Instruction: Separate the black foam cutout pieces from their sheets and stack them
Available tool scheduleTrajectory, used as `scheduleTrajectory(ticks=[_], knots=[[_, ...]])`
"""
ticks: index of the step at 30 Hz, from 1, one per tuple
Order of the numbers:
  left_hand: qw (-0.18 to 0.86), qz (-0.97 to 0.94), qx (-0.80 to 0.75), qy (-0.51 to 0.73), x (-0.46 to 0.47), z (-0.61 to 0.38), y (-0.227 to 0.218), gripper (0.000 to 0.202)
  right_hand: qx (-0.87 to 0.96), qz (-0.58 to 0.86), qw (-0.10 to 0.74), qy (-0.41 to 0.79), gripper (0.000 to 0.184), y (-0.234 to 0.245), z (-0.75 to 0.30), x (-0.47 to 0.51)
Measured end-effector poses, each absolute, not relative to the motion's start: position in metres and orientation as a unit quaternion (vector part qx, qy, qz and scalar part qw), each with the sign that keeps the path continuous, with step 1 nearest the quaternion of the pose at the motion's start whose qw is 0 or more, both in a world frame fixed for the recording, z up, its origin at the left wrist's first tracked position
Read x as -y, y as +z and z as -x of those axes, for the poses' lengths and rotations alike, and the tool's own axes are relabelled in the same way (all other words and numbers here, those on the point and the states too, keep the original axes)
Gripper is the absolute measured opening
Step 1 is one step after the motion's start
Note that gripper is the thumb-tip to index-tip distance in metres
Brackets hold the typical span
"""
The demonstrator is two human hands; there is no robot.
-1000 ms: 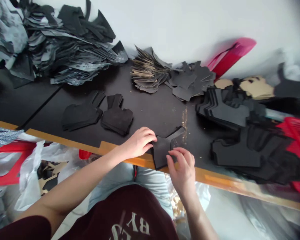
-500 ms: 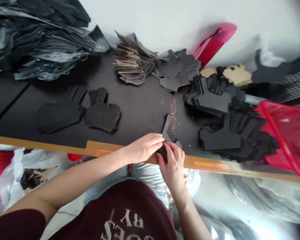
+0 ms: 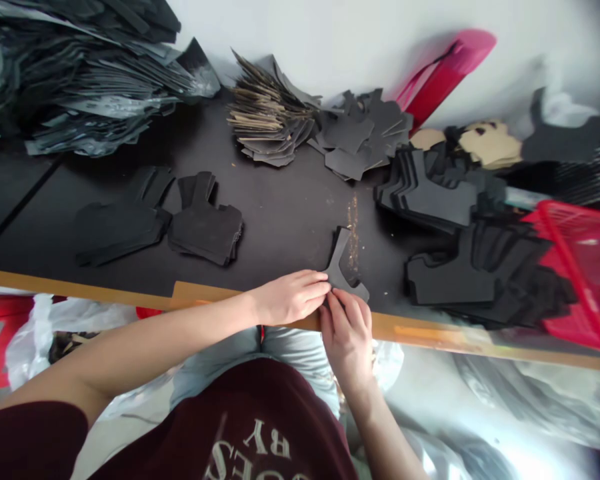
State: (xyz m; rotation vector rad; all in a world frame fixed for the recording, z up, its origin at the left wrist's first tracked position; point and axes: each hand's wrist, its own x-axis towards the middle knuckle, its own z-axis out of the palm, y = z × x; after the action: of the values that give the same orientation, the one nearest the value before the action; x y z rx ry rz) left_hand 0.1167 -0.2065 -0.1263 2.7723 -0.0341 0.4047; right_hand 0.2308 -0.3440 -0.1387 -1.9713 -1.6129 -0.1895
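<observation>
My hands meet over the table's front edge, both on a black cut sheet piece [image 3: 339, 269] with a narrow arm pointing away from me. The fingertips of my left hand [image 3: 290, 297] press its near side. My right hand [image 3: 347, 331] pinches its lower part, and my fingers hide that end. Two low stacks of similar black pieces [image 3: 204, 228] lie to the left of my hands. Another black stack [image 3: 427, 193] sits to the right, with a larger one [image 3: 453, 280] nearer me.
A heap of grey-black scraps [image 3: 90, 87] fills the far left, beside a tan-edged pile [image 3: 267, 113] against the white wall [image 3: 330, 33]. A red mesh basket [image 3: 580, 267] stands at right. The dark tabletop [image 3: 280, 227] has an orange-brown edge [image 3: 90, 290]. A white plastic bag [image 3: 27, 340] lies below it.
The black piece has turned, its narrow arm swinging from my right to point away from me. My hands have drawn closer together, and the view has shifted, bringing the red basket fully in.
</observation>
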Motion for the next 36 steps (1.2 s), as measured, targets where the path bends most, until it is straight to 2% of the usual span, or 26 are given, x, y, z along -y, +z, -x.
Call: scheduleTrajectory(ticks=[12,19,28,36], knots=[[0.083,-0.972,0.041,0.215,0.205,-0.119,-0.13,0.03,0.609,0.747,0.26,-0.066,0.027,-0.139,-0.23,0.343],[0.044,-0.977,0.061,0.201,0.201,-0.117,-0.129,0.027,0.62,0.73,0.276,-0.078,0.026,-0.138,-0.234,0.342],[0.033,-0.976,0.096,0.19,0.192,-0.113,-0.127,0.029,0.632,0.698,0.324,-0.093,0.025,-0.141,-0.237,0.346],[0.067,-0.972,0.104,0.198,0.189,-0.112,-0.129,0.028,0.638,0.684,0.339,-0.101,0.024,-0.144,-0.238,0.349]])
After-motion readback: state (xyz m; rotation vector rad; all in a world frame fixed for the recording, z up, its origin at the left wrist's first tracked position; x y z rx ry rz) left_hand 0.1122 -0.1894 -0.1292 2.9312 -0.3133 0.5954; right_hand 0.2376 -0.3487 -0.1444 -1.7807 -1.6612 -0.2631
